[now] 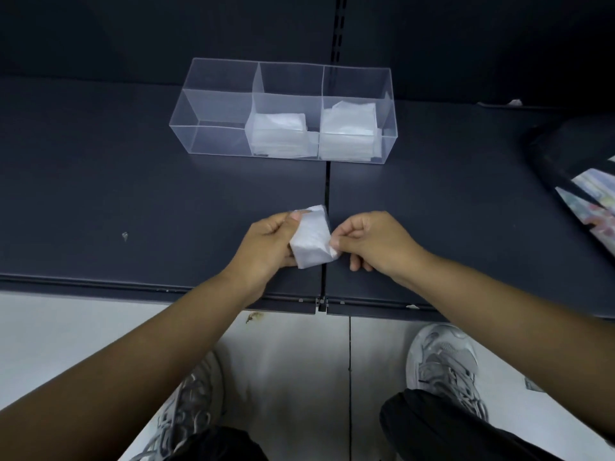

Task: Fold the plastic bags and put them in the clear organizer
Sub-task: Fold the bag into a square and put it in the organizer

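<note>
The folded white plastic bag [312,237], light, soft and likely slippery, sits pinched between the left hand [271,242] and right hand [369,241] above the dark shelf [133,181]; grip its creased edges. The clear organizer [283,111] lies beyond.

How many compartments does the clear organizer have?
3: left compartment holds nothing visible; middle compartment and right compartment each hold stacked folded bags.

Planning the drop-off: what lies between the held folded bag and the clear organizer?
Head view: only bare dark shelf and its seam between folded bag and clear organizer.
</note>
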Motion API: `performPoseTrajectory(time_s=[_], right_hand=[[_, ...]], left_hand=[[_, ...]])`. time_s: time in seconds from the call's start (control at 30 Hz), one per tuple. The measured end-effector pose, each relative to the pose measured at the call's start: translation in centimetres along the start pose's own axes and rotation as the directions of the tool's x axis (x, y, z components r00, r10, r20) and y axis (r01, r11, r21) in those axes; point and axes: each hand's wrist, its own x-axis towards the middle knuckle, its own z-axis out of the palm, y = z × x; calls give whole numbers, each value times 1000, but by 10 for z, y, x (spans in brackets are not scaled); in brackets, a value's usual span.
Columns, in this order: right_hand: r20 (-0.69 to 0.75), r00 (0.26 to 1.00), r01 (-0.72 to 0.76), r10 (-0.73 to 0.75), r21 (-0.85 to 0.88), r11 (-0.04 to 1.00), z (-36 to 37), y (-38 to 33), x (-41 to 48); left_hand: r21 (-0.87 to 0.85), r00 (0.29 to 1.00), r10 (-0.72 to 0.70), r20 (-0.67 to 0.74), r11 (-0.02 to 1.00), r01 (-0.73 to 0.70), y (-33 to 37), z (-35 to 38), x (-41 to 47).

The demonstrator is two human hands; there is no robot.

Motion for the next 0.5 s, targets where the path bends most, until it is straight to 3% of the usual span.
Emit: performPoseTrajectory(time_s=[0.13,0.3,0.4,0.5], right_hand=[[-22,999,-43,41,-62,997,4,-6,7],[3,1000,6,-6,21,1000,5,-7,6],[-6,995,97,-97,-19,995,3,1,0],[-3,969,246,-248,-113,963,0,7,-13]], left_hand=[[25,998,30,-46,999,-29,8,-5,11],[56,1000,-6,-9,998,7,11,-7,15],[247,978,191,85,947,-206,5,-8,3],[233,950,238,204,930,-283,-10,-6,-17]])
